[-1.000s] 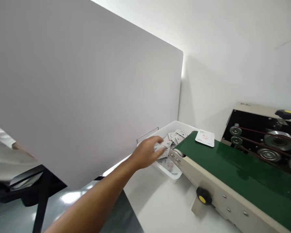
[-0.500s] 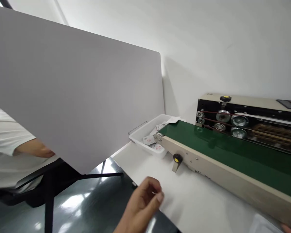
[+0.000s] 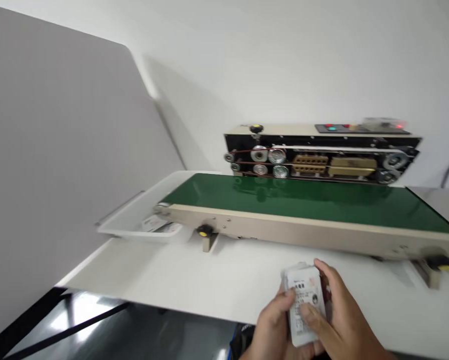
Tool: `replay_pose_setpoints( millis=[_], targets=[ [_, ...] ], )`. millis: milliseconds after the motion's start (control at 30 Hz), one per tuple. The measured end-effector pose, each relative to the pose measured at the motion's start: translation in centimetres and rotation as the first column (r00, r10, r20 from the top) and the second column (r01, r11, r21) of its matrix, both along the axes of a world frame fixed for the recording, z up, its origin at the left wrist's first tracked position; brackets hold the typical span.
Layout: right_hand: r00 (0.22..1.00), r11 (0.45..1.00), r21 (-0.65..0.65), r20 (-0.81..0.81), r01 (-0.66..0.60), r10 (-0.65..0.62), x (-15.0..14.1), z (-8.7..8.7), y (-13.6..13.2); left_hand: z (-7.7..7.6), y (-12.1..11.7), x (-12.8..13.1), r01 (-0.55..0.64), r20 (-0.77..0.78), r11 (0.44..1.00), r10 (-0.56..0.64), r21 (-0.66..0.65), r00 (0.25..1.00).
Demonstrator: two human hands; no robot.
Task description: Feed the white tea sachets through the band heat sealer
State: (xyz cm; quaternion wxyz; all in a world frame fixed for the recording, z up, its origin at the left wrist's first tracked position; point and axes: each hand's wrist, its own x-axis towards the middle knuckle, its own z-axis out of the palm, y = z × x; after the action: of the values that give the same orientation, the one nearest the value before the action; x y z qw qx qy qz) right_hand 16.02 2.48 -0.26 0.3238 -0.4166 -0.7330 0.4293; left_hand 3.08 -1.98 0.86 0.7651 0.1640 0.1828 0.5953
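Both my hands grip a small stack of white printed sachets above the white table, in front of the machine. My left hand holds the stack from the left, its thumb on the front face. From the right, my right hand wraps round it with the thumb pressed on the print. The top sachet shows dark lettering, a round dark mark and a reddish stamp; those behind it are mostly hidden. Beyond the hands runs the green conveyor belt of a band sealing machine.
A white plastic bin with printed sachets stands under the belt's left end. A grey partition panel rises at the left. Black knobs stick out from the conveyor's front. The white table ends at a front edge above a dark floor.
My view has swung to the right. My left hand, empty before, has come over to the right and now grips the sachets with my right hand, which was barely in view.
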Motion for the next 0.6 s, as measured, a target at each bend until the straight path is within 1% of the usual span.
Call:
replay_pose_setpoints(
  millis=[67, 133, 233, 300, 367, 433, 500, 600],
  targets=[
    [0.999, 0.994, 0.103, 0.004, 0.032, -0.032, 0.7, 0.3, 0.5, 0.3, 0.1, 0.1, 0.052, 0.064, 0.999, -0.052, 0.01, 0.997],
    [0.997, 0.99, 0.125, -0.019, 0.07, -0.069, 1.3, 0.6, 0.6, 0.3, 0.2, 0.2, 0.061, 0.097, 0.998, -0.061, 0.001, 0.993],
    [0.991, 0.992, 0.024, -0.058, 0.12, -0.118, 1.9, 1.0, 0.5, 0.0, 0.4, 0.5, 0.053, 0.102, 0.997, -0.048, -0.051, 0.994],
    [0.984, 0.987, -0.061, -0.092, 0.146, -0.152, 2.3, 1.1, 0.3, -0.2, 0.5, 0.7, 0.035, 0.071, 0.989, -0.025, -0.142, 0.997],
    [0.972, 0.974, -0.137, -0.129, 0.178, -0.196, 2.7, 1.0, 0.4, -0.1, 0.6, 0.9, 0.009, 0.015, 0.968, -0.005, -0.249, 1.0],
    [0.955, 0.955, -0.209, -0.166, 0.21, -0.246, 3.2, 1.0, 0.5, 0.1, 0.7, 1.1, -0.015, -0.044, 0.945, 0.001, -0.327, 0.999],
    [0.931, 0.932, -0.268, -0.204, 0.245, -0.303, 3.7, 1.0, 0.6, 0.4, 0.8, 1.2, -0.044, -0.089, 0.928, 0.012, -0.37, 0.996],
    [0.898, 0.913, -0.304, -0.26, 0.274, -0.356, 4.2, 1.2, 0.7, 0.7, 0.9, 1.3, -0.094, -0.118, 0.908, 0.049, -0.408, 0.992]
  ],
)
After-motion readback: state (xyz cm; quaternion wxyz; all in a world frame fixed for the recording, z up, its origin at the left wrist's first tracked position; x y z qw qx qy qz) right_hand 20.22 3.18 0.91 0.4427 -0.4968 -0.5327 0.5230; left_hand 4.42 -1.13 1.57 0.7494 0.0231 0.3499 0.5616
